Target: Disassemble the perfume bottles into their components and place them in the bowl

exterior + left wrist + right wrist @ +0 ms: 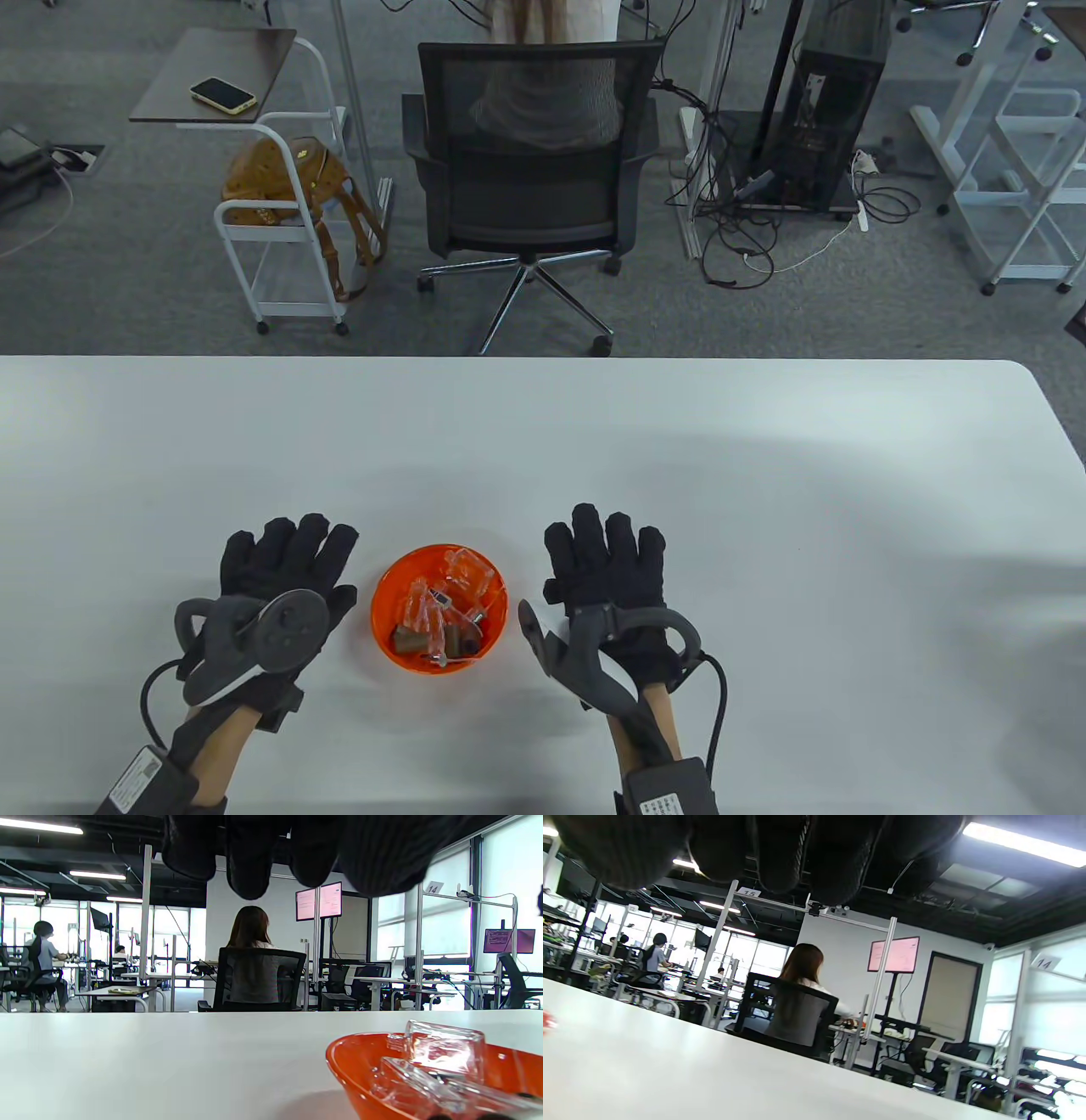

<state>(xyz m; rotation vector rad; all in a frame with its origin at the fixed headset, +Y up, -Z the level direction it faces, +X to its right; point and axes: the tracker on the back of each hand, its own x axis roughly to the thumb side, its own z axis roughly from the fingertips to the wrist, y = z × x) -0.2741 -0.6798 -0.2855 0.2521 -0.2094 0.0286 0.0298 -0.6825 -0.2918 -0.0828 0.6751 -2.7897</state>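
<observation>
An orange bowl point(386, 624) sits on the white table between my two hands. Inside it lie clear glass bottle bodies point(469, 570), small brown caps point(407, 638) and several other small parts. My left hand point(284, 556) lies flat on the table left of the bowl, fingers straight, holding nothing. My right hand point(607, 548) lies flat to the bowl's right, fingers straight and empty. The left wrist view shows the bowl point(352, 1069) with a clear glass bottle point(443, 1046) close at lower right, gloved fingertips point(248, 866) above. The right wrist view shows only fingertips point(831, 861) over bare table.
The white table point(764, 509) stretches wide to the right and back; its far edge runs across the middle of the table view. Beyond it a person sits in a black office chair point(530, 161), and a white cart point(280, 221) holds a brown bag.
</observation>
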